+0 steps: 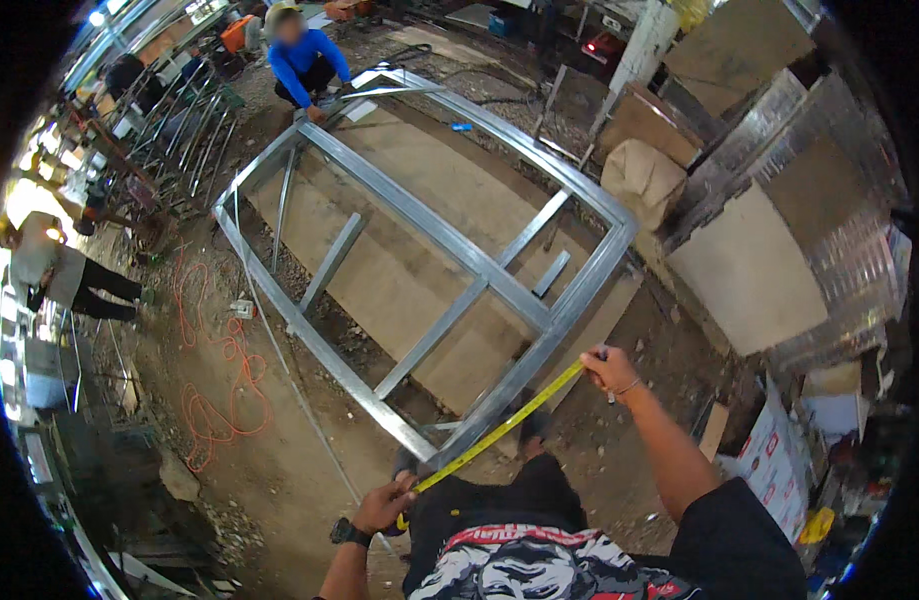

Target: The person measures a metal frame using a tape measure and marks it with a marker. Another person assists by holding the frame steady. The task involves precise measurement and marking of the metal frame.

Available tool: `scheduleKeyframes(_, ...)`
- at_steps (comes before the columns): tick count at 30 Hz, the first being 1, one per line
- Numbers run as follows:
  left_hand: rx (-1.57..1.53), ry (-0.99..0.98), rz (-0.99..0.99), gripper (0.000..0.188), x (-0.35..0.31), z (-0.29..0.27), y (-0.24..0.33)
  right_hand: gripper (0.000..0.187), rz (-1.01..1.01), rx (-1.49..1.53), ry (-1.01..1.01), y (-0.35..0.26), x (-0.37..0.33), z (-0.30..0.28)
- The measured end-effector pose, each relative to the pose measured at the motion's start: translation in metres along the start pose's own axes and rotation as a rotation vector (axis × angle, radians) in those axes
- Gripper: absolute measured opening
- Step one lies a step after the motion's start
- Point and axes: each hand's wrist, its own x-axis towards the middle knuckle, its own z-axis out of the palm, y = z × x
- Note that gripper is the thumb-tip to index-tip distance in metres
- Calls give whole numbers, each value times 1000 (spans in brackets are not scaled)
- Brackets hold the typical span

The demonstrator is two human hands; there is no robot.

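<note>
A yellow measuring tape (pixel 499 430) is stretched between my two hands, along the near end of a large silver metal frame (pixel 404 208). My left hand (pixel 384 505), with a dark watch at the wrist, is closed on the tape's lower end by the frame's near corner. Farther up and to the right, my right hand (pixel 609 370) pinches the other end. A slim dark item also shows at that hand, too small to name. The frame lies low over flat brown boards (pixel 419 150), with crossbars joining its long beams.
A person in a blue top (pixel 304 62) crouches at the frame's far corner, a hand by it. Another person (pixel 64 265) stands at the left. An orange cord (pixel 244 385) lies coiled on the dirt. Sheets and panels (pixel 749 270) lean at the right beside a sack (pixel 644 180).
</note>
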Motion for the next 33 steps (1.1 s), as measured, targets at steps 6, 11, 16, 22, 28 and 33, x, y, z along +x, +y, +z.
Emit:
scheduleKeyframes(6,-107,107,-49,30,24,81,34,24,-135,-65,8,-31,39,-49)
scheduleKeyframes(11,-81,193,-5,27,41,114,40,24,-83,54,-45,-23,59,-62)
scheduleKeyframes(16,71,275,-13,35,54,124,12,24,-45,0,-69,-6,78,-39)
scheduleKeyframes(22,97,365,-28,41,75,135,3,19,-102,-278,-177,33,140,-2)
scheduleKeyframes(28,200,458,-100,44,149,139,0,25,-361,-476,-479,43,238,37)
scheduleKeyframes(33,182,611,-134,41,244,143,3,23,-485,-587,-584,45,332,52)
